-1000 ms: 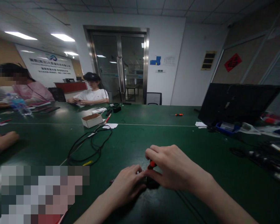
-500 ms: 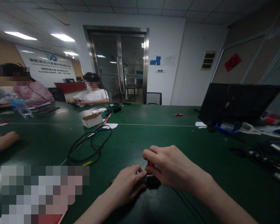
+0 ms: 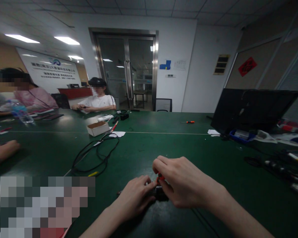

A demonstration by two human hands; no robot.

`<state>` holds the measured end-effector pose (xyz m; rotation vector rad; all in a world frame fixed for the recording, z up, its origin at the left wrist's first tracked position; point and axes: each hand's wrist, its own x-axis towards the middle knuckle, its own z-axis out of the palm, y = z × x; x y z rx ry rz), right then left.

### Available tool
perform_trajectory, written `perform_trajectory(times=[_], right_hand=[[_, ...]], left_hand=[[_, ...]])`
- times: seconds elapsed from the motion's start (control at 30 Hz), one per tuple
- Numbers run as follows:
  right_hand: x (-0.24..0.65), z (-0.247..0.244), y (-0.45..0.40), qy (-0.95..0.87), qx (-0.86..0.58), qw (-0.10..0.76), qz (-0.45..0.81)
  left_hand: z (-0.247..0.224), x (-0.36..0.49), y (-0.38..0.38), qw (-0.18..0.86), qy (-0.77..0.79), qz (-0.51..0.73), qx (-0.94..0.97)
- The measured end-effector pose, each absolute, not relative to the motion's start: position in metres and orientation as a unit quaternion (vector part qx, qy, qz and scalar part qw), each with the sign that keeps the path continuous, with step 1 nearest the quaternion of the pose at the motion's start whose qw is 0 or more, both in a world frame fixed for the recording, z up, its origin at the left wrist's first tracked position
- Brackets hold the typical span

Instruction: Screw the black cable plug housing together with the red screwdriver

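Observation:
Low over the green table, my left hand [image 3: 138,191] is closed around a dark, rod-like corded device [image 3: 161,193]. Its black rounded part shows between my hands, and its thin tip [image 3: 118,192] pokes out at the left. My right hand [image 3: 180,180] pinches the red-and-black handle of a screwdriver [image 3: 160,177] just above the device. The handle is mostly covered by my fingers, and the screwdriver's lower end is hidden. A black cord [image 3: 205,219] runs from beneath my right hand toward the near edge.
A looped black cable [image 3: 75,162] lies left of my hands, near an open white box [image 3: 98,129]. Another screwdriver [image 3: 190,122] rests farther back. At right stand a black monitor [image 3: 250,110] and a blue tray [image 3: 242,135]. Co-workers sit at left; one's hand [image 3: 6,150] lies on the table.
My right hand has turned slightly about the screwdriver, and more of the red handle shows. My left hand stays in place on the device.

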<state>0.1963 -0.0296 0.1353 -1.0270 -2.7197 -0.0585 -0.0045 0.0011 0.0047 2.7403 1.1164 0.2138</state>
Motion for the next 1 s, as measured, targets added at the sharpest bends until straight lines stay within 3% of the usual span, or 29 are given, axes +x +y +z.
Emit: perform_trajectory(times=[0.37, 1.0], right_hand=[[0.1955, 0.1334, -0.0242, -0.919, -0.370, 0.110, -0.077], [0.1954, 0.1355, -0.0275, -0.926, -0.358, 0.110, -0.039]], left_hand=[[0.0131, -0.0028, -0.0019, 0.095, 0.387, 0.051, 0.916], [0.0080, -0.0037, -0.0008, 0.092, 0.383, 0.066, 0.917]])
